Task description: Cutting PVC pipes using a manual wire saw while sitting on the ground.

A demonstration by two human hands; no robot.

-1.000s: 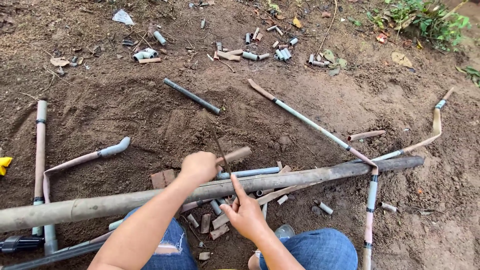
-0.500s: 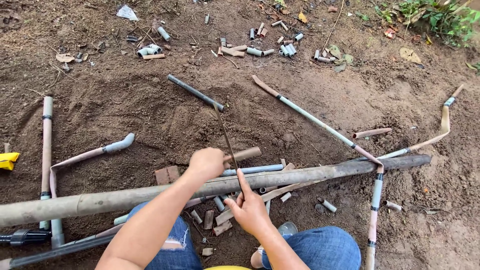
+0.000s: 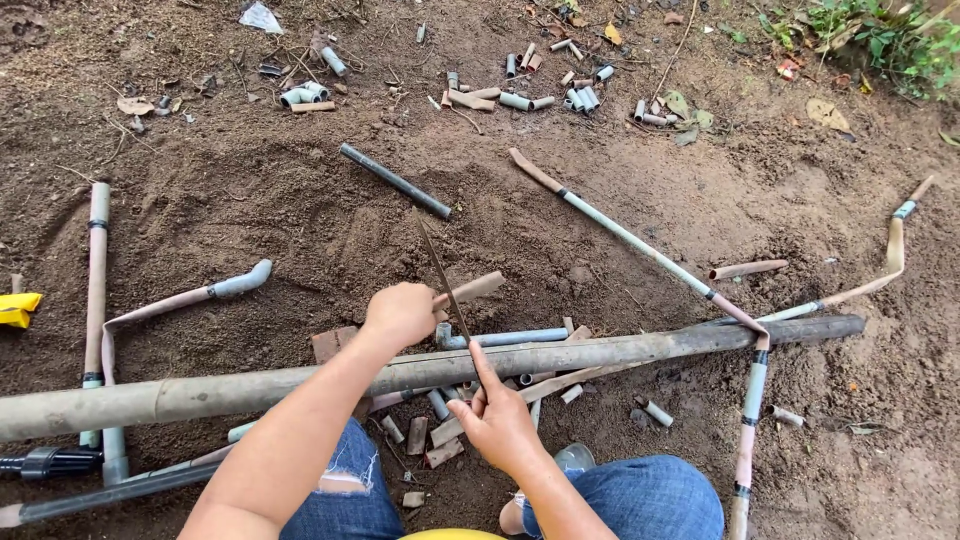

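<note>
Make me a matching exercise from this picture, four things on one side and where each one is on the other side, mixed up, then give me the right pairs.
Things:
1. saw blade
2. dark pipe
3. yellow thing
4. green plants

Places:
A. top right corner
B. left edge of the picture
C. held by the right hand, crossing the long pole
D. lying alone on the soil beyond the left hand

Pairs: 1-C, 2-D, 3-B, 4-A

dark pipe (image 3: 395,181), scattered pipe offcuts (image 3: 560,92), yellow object (image 3: 18,308)
</note>
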